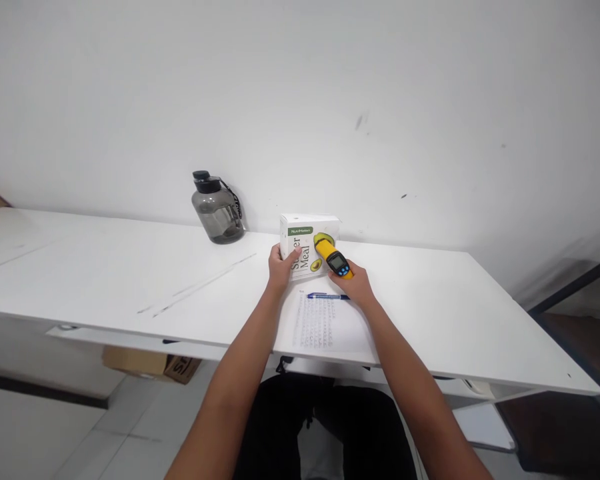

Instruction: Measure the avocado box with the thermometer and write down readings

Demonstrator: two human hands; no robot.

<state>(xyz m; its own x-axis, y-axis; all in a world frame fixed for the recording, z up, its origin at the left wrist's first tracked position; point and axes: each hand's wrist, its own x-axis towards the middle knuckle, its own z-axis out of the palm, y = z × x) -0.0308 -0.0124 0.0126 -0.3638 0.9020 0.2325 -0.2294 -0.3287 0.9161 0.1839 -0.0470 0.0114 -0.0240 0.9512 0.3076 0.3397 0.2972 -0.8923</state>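
Note:
My left hand [281, 267] grips the left side of a white carton [304, 253] printed "Super Meal" with avocado pictures, its thumb across the front. In my right hand [356, 283] is a yellow and black infrared thermometer [336, 260] with a small screen and blue buttons. Its front end points at the carton's printed face, close to the upper avocado; whether it touches I cannot tell. Below the carton, a sheet of paper [350, 330] with rows of handwriting lies on the table. A blue pen [325, 296] rests across the top of the sheet.
A grey translucent water jug [217, 212] with a black lid and strap stands to the left, near the wall [300, 100]. The white table [105, 267] runs along that wall. Under it sits a cardboard box [140, 362]; a dark bar [575, 283] slants at the right.

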